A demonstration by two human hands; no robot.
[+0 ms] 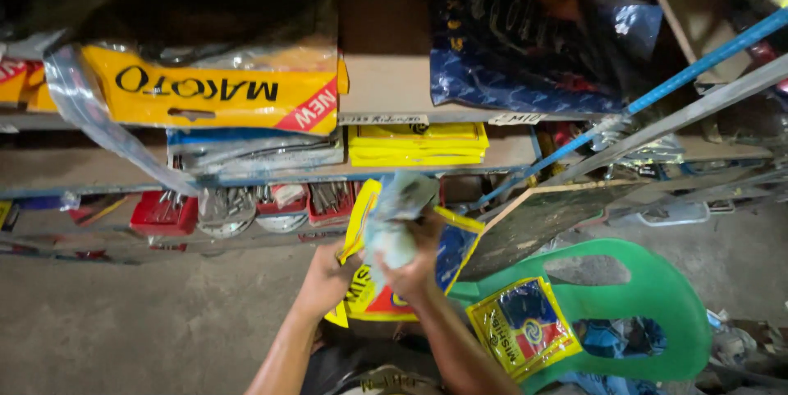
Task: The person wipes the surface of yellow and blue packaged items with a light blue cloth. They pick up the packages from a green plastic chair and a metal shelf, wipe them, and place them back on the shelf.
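Open concrete floor (148, 321) lower left; free passage there. Ahead, wooden shelves (394, 91) packed: yellow flat packets (419, 144), red trays of metal parts (164, 213), clear plastic sheet (90, 116) hanging over the shelf edge. Right side blocked by green plastic chair (657, 296) carrying a yellow-and-blue packet (521, 325); slanting blue pole (681, 75) and leaning grey board (542, 222) cross above it.
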